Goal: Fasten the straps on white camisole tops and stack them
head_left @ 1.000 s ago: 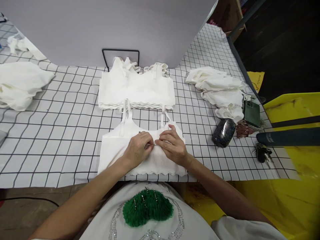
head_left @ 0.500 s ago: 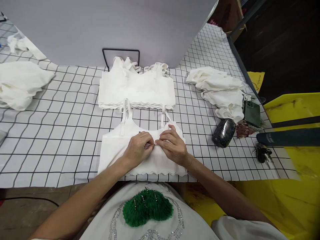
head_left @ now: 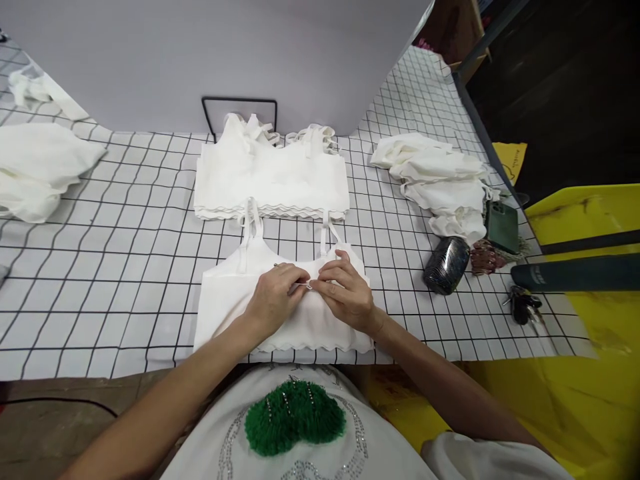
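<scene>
A white bralette [head_left: 295,327] with thin shoulder straps and a scalloped hem lies flat before me, straps pointing away. My left hand [head_left: 280,293] rests on its middle, thumb and forefinger closed in a pinch. From the other side my right hand [head_left: 347,293] pinches at the same spot, its fingertips nearly meeting the left ones. Between them shows a small white strand or loop [head_left: 309,285], too small to make out fully. Just beyond, a stack of white bralettes [head_left: 273,177] lies with straps bunched at the far side.
A grey panel [head_left: 225,53] stands behind the stack, with a black wire frame [head_left: 240,99] at its foot. Crumpled white garments [head_left: 435,173] lie right, near a black ribbed object [head_left: 447,265], a green phone [head_left: 502,225] and keys [head_left: 523,305]. More white cloth [head_left: 45,167] lies left.
My left fingers have shifted slightly, and the small white strand between the hands shows more clearly. The right hand keeps its pinch; the bralette stays in place.
</scene>
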Available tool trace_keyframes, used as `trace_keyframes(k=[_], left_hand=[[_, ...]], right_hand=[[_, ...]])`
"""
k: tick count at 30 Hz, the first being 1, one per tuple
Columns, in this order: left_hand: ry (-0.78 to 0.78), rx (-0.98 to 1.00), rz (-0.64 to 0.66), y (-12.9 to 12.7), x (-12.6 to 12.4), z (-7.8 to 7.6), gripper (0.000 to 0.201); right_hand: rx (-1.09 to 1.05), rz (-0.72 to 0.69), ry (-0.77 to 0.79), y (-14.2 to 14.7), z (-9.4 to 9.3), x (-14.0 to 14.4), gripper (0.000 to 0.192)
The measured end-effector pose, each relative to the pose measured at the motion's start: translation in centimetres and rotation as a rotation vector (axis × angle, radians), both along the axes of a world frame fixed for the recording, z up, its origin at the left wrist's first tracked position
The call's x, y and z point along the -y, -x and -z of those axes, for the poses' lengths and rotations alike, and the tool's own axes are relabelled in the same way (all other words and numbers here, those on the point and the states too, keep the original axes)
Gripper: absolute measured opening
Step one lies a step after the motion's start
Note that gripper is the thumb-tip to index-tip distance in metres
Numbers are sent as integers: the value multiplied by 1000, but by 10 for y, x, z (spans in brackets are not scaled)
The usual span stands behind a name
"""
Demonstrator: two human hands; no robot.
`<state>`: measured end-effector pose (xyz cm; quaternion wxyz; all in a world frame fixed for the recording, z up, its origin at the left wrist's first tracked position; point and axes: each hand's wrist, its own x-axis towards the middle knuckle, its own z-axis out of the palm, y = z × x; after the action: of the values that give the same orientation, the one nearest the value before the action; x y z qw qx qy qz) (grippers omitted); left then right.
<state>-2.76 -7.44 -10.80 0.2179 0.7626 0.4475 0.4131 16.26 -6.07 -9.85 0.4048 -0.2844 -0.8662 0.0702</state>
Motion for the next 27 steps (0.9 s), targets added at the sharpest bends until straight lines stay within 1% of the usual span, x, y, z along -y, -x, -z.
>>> trace_keyframes(k=[7, 12, 19, 27], left_hand=[[-34, -18, 21, 2, -1, 3, 15], [-60, -32, 20, 2, 0, 3, 16], [-37, -22, 7, 3, 1, 1, 17], [-44, -8, 11, 2, 1, -1, 16]], right_hand=[[-11, 11, 27, -1, 0, 0, 22], [-2, -11, 34, -1, 0, -1, 22], [-3, -7, 37, -1, 0, 0, 21], [-27, -16, 64, -2, 1, 0, 21]])
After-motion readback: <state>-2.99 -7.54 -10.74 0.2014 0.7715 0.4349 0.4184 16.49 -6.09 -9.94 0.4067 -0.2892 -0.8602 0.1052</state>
